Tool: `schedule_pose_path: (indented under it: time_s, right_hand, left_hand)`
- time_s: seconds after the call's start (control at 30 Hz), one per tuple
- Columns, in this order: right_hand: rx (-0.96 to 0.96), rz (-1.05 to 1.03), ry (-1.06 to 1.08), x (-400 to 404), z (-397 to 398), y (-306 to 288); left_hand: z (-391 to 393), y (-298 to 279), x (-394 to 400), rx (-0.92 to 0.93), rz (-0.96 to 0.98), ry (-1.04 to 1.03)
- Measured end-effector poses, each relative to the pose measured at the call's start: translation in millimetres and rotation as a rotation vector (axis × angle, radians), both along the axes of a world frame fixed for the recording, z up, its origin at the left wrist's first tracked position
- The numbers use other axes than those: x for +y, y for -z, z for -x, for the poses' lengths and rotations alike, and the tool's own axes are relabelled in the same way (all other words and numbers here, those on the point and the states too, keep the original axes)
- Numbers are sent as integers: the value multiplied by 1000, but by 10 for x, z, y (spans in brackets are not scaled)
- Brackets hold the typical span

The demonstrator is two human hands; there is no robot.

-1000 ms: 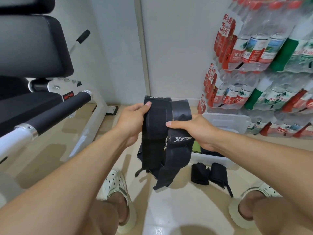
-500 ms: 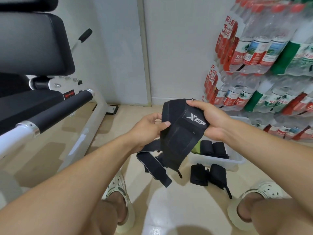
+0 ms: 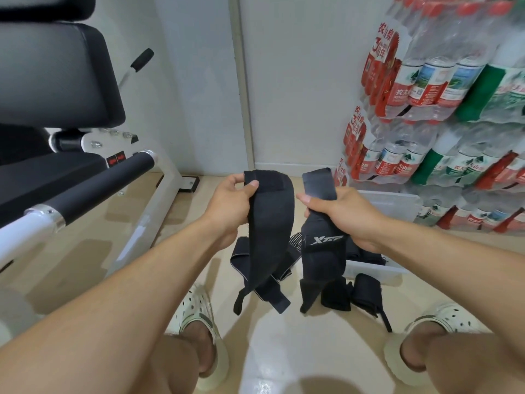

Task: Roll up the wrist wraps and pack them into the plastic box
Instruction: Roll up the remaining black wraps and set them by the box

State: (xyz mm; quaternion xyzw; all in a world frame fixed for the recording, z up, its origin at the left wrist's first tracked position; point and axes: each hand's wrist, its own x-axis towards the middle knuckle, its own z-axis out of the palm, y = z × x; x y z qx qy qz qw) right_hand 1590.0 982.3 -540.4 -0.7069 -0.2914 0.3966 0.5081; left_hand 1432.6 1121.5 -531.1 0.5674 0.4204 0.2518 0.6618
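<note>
My left hand pinches the top end of a plain black wrist wrap that hangs down toward the floor. Beside it my right hand grips a second black wrap with a white logo; its top end sticks up above my thumb. The two wraps hang apart. A clear plastic box sits on the floor behind my right hand, with dark rolled wraps inside it, mostly hidden. Two rolled wraps lie on the floor in front of the box. More loose black straps lie under the hanging wraps.
A weight bench with a padded roller bar and white frame fills the left. Shrink-wrapped packs of water bottles are stacked against the wall at right. My feet in white clogs stand on the beige floor.
The wraps were bunched together between both hands. Now they are pulled apart, one in each hand, and hang separately.
</note>
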Motion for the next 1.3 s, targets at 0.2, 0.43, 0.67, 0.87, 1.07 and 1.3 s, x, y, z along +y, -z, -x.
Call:
schedule_pose_path:
  time_s: [0.2, 0.43, 0.67, 0.87, 1.07, 1.3]
  right_hand:
    - [-163, -109, -71, 24, 135, -84]
    - [-42, -161, -39, 23, 257, -38]
    - [-29, -130, -9, 40, 328, -28]
    - [-33, -102, 30, 47, 325, -35]
    - [-17, -105, 54, 65, 316, -28]
    - [-30, -85, 63, 59, 316, -39]
  left_hand:
    - [-60, 7, -73, -28, 30, -43]
    - [-97, -36, -106, -104, 62, -67]
    - [-102, -49, -180, -141, 102, -23]
    - [-124, -59, -256, -190, 129, 1]
    - [-141, -73, -292, -217, 144, 17]
    - [-130, -77, -290, -228, 187, 28]
